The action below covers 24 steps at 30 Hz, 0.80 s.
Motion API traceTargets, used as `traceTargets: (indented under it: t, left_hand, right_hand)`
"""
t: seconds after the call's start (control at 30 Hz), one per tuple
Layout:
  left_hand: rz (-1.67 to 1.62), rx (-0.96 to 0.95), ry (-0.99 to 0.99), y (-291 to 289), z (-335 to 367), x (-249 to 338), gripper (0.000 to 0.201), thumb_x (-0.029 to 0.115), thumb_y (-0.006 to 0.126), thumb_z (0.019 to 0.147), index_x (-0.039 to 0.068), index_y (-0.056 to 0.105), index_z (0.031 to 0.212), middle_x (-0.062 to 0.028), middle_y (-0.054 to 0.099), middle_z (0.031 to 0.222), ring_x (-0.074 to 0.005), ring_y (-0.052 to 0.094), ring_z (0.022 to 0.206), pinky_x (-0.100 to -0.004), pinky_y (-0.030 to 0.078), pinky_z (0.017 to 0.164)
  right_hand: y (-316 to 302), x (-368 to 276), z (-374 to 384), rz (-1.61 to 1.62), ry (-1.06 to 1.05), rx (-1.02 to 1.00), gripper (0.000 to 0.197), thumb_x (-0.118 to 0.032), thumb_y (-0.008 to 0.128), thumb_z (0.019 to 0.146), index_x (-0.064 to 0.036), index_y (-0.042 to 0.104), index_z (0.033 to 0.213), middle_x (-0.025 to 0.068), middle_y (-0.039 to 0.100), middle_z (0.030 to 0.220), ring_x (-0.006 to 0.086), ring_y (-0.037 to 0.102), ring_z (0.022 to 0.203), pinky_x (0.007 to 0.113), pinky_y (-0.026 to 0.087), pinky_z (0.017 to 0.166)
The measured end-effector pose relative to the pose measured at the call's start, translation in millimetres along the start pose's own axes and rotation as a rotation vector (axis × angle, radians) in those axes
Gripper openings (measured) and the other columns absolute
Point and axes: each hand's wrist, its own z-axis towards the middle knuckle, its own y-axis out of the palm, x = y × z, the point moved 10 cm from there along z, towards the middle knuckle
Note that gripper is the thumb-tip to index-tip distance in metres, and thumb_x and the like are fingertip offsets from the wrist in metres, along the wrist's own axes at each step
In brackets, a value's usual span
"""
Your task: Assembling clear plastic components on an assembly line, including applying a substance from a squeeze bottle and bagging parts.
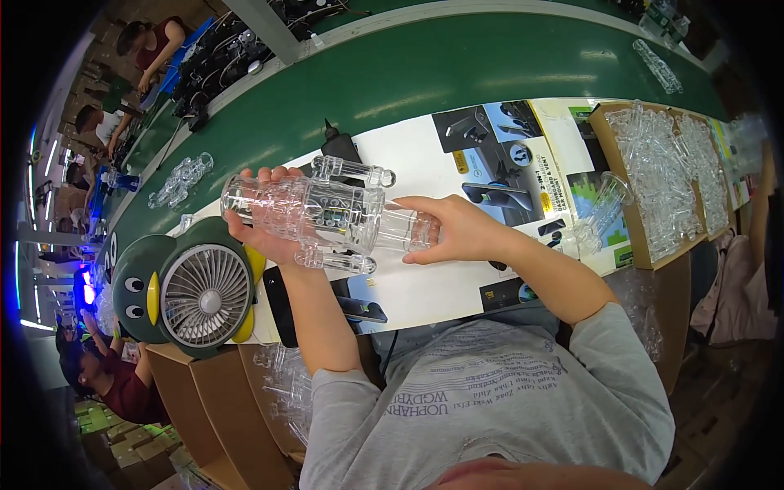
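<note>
Clear piece (343, 214), one, held in both hands above the bench (392, 82).
Left hand (279, 242) clasping the wide end; right hand (457, 230) gripping the narrow end. Position: over a printed sheet (400, 139). Adjacent: green penguin fan (208, 302), left; black bottle (341, 147), just beyond; second clear piece (184, 180), far left; carton (629, 208) filled with clear parts (661, 180), right.

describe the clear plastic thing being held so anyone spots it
Along the long green table lies a printed white sheet. Over its left end, the left hand and right hand hold a clear plastic cylinder with side arms. Unlike the clear plastic parts in the brown cardboard box, it is held.
</note>
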Motion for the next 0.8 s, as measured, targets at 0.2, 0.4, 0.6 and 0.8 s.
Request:
traceTargets:
  t: [0.2,0.4,0.6,0.8]
  left_hand:
    - [0.007,-0.029,-0.008,2,1,-3,0.047,0.045,0.055,0.082,0.007,0.049,0.11,-0.0104,0.055,0.095,-0.0245,0.05,0.095,-0.0402,0.038,0.093]
    - [0.101,-0.091,0.052,16,-5,7,0.048,0.045,0.053,0.083,0.007,0.047,0.112,-0.0123,0.054,0.095,-0.0262,0.05,0.094,-0.0411,0.04,0.091]
    - [0.518,-0.281,0.246,97,-45,13,0.052,0.039,0.051,0.084,0.005,0.038,0.121,-0.0137,0.052,0.09,-0.0292,0.051,0.091,-0.0449,0.041,0.089]
    - [1.025,-0.637,0.534,190,-114,25,0.048,0.034,0.057,0.083,0.005,0.036,0.115,-0.0179,0.058,0.087,-0.0351,0.059,0.085,-0.0485,0.044,0.083]
  right_hand:
    - [0,1,1,0.003,-0.008,-0.012,0.073,-0.03,0.077,0.063,-0.0089,0.047,0.126,0.0068,0.062,0.075,0.0137,0.056,0.057,0.024,0.045,0.058]
    - [-2,-11,2,-0.055,-0.056,0.013,0.068,-0.028,0.076,0.062,-0.0076,0.049,0.122,0.0064,0.062,0.072,0.0152,0.057,0.058,0.025,0.046,0.057]
    - [-2,-22,-6,-0.25,-0.327,0.2,0.058,-0.03,0.072,0.062,-0.0096,0.052,0.112,0.0065,0.06,0.07,0.0274,0.06,0.064,0.035,0.048,0.062]
    - [34,-56,-29,-0.199,-0.606,0.029,0.05,-0.028,0.074,0.058,-0.0043,0.056,0.098,0.0097,0.06,0.079,0.0292,0.06,0.071,0.036,0.048,0.064]
